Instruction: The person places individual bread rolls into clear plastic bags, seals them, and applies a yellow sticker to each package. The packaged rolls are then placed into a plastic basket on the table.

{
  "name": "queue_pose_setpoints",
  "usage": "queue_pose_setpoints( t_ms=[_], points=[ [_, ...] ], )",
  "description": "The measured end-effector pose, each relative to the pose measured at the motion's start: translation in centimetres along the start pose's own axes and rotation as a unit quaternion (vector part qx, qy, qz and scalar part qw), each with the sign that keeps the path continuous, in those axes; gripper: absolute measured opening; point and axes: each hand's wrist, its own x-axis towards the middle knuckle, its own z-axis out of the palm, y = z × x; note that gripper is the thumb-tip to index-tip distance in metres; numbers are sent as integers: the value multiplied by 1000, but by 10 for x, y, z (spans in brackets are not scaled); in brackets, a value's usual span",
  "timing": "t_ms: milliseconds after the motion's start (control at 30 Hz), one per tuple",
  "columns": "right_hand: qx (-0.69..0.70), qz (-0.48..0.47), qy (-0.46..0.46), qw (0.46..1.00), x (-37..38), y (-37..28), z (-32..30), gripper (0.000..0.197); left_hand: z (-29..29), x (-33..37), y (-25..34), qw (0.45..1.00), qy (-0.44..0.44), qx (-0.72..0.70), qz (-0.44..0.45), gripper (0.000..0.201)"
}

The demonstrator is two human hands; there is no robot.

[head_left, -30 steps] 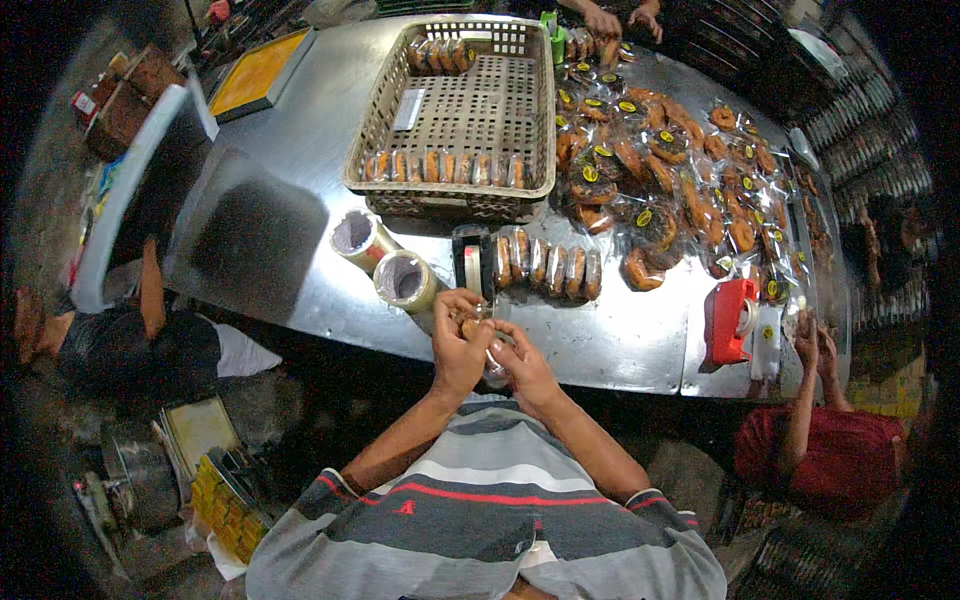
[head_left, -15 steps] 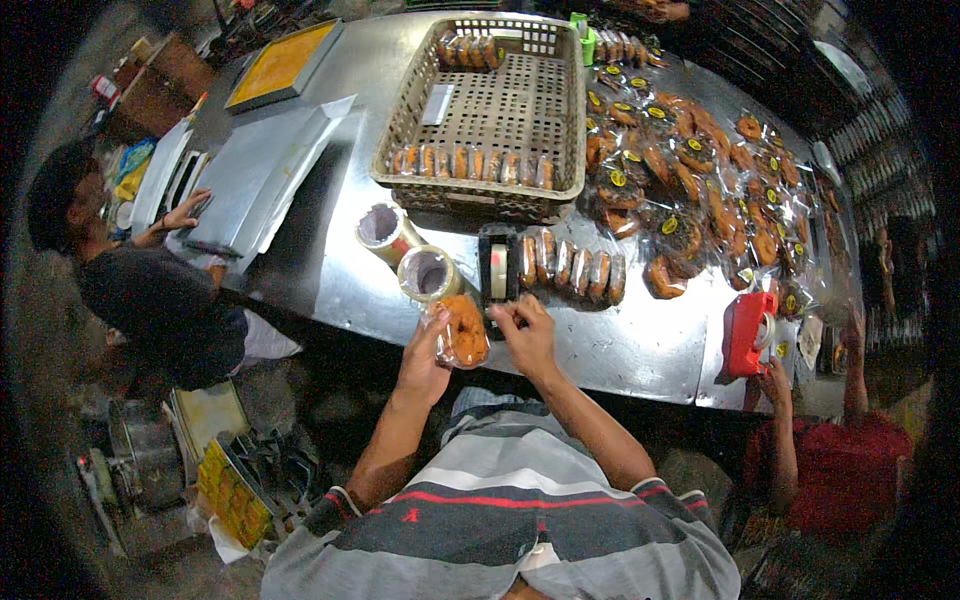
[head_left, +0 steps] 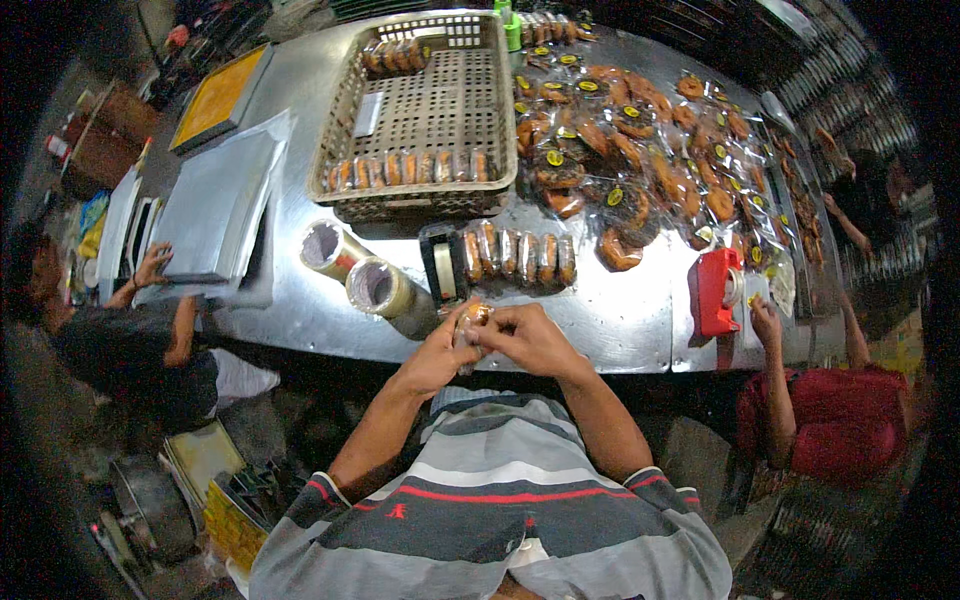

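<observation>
In front of my body a doughnut in clear plastic wrap (head_left: 476, 315) is turned edge-on. My left hand (head_left: 436, 358) is closed around it from the left. My right hand (head_left: 537, 340) is closed too, thumb and fingers pinching the wrap on the other side; its fingertips partly hide the doughnut. Just beyond my hands stands a black tape dispenser (head_left: 441, 268). To its right runs a row of wrapped doughnuts (head_left: 528, 257) standing on edge. Left of the dispenser are two wide rolls of tape, one nearer (head_left: 382, 290) and one farther (head_left: 332, 248).
A plastic crate (head_left: 418, 195) holding rows of wrapped doughnuts sits on the metal table (head_left: 610, 325). A pile of labelled, wrapped doughnuts (head_left: 640, 150) covers the right. One co-worker's hand is by a red tape dispenser (head_left: 716, 292); another's touches stacked sheets (head_left: 215, 215) at left.
The doughnut has turned from face-up to edge-on. My right hand has come from beside the dispenser to pinch the wrap. The whole view has shifted, so the table things appear farther left.
</observation>
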Motion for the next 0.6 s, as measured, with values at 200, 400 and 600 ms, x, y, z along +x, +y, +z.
queue_pose_setpoints(
  t_ms=[200, 400, 600],
  points=[
    [-113, -117, 204, 965, -27, 36, -17, 40, 6, 24, 14, 970, -128, -122, -166, 43],
    [35, -53, 356, 932, -31, 41, -43, 45, 11, 98, 27, 975, -103, -151, -126, 42],
    [-145, -21, 585, 798, -1, 123, -82, 56, 62, 283, 52, 769, 11, 593, 237, 89]
  ],
)
